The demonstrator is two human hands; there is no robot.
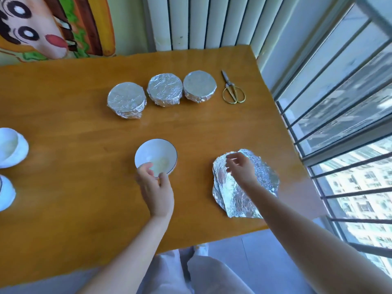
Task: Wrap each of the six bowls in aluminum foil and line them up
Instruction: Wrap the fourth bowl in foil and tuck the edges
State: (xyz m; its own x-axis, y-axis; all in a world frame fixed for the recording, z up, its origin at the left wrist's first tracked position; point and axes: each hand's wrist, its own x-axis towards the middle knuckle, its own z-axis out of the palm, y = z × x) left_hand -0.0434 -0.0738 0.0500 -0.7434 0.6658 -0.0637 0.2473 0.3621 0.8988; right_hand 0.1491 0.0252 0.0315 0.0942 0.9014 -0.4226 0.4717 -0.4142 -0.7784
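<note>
Three foil-wrapped bowls stand in a row at the back of the wooden table [63, 115]: one on the left [126, 100], one in the middle [164, 89], one on the right [199, 85]. A bare white bowl [156, 154] with a dark rim sits mid-table, and my left hand [156, 186] grips its near rim. To the right lies a stack of cut foil sheets [261, 179]. My right hand [240, 166] hovers over the stack with fingers apart, touching the top sheet's far edge. Two more bare white bowls sit at the left edge, one higher [11, 148] and one lower [6, 193].
Gold-handled scissors [232, 89] lie right of the wrapped row. A radiator stands behind the table, a barred window runs along the right, and a cartoon picture hangs at the back left. The table's right edge is close to the foil stack.
</note>
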